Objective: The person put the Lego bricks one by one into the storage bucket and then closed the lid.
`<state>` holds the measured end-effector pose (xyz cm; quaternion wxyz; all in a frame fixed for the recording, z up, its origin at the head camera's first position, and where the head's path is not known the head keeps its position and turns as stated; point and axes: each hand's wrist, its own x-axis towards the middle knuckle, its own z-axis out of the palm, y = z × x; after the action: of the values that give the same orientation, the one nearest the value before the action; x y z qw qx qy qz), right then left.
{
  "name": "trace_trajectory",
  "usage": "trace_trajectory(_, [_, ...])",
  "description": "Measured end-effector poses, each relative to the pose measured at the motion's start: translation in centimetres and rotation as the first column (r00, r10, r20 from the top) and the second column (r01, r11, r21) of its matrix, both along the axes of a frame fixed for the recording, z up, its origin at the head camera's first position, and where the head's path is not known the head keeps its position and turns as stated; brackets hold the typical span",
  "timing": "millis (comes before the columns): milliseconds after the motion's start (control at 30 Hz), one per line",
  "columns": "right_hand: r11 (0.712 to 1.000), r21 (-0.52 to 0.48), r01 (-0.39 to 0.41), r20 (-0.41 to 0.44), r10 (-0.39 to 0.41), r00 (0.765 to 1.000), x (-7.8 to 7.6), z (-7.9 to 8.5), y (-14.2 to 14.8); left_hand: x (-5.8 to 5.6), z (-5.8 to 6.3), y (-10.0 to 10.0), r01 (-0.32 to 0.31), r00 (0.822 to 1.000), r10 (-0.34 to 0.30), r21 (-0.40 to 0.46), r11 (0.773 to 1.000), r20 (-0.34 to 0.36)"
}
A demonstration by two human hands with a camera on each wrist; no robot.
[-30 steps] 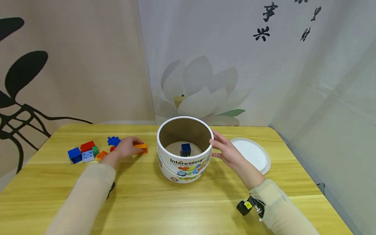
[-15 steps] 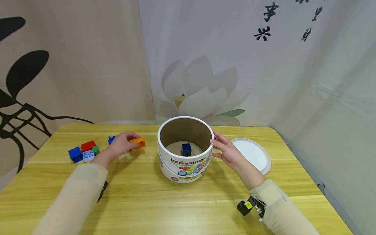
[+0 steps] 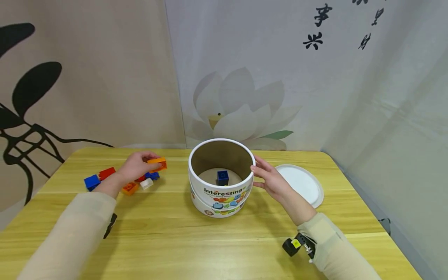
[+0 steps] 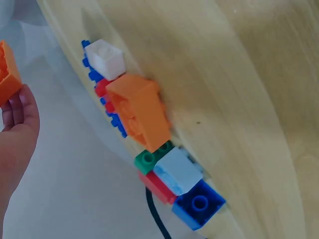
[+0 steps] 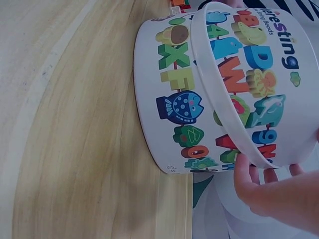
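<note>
My left hand (image 3: 134,169) pinches an orange brick (image 3: 157,164) above the back left of the table; the left wrist view shows the same brick (image 4: 7,74) at its left edge. Below the hand lie a white brick (image 3: 147,183), a blue toothed piece (image 3: 153,176) and another orange brick (image 3: 130,188). My right hand (image 3: 273,181) holds the right side of a white printed bucket (image 3: 220,202), with a digit on its rim. One dark blue brick (image 3: 222,177) stands inside the bucket. In the right wrist view, fingertips (image 5: 241,172) touch the bucket's outer wall.
A round white lid (image 3: 301,186) lies right of the bucket. Blue (image 3: 91,182) and red (image 3: 106,173) bricks sit at the far left. The green (image 4: 145,160) and pale blue (image 4: 178,170) bricks beside them are hidden by my forearm in the head view.
My left hand has moved left and back, carrying the orange brick away from the bucket and above the loose pieces. The right hand and bucket have stayed in place.
</note>
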<state>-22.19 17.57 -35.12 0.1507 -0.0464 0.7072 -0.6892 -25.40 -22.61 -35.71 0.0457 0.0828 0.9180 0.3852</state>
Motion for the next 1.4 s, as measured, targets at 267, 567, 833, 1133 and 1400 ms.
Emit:
trace_trajectory(267, [1.000, 0.010, -0.008, -0.002, 0.008, 1.000, -0.1, 0.0, -0.1, 0.1, 1.7, 0.3, -0.013, 1.000, 0.013, 0.026, 1.000, 0.001])
trace_trajectory(567, [1.000, 0.026, -0.004, 0.000, 0.004, 1.000, -0.1, 0.1, -0.1, 0.4, 5.0, 1.7, 0.028, 0.998, -0.025, 0.049, 0.998, -0.054])
trace_trajectory(833, [0.999, 0.034, -0.002, -0.005, 0.002, 1.000, 0.0, 0.3, -0.1, 0.7, 7.0, 3.6, 0.061, 0.997, -0.059, 0.047, 0.997, -0.052])
trace_trajectory(1133, [0.999, 0.052, -0.014, -0.036, 0.016, 0.999, 0.0, 0.4, -0.1, 1.4, 7.4, 5.6, 0.104, 0.993, -0.098, 0.093, 0.990, -0.069])
trace_trajectory(1400, [0.998, 0.054, -0.018, -0.077, 0.022, 0.997, 0.1, 0.6, -0.1, 1.4, 7.3, 7.1, 0.152, 0.987, -0.143, 0.120, 0.981, -0.078])
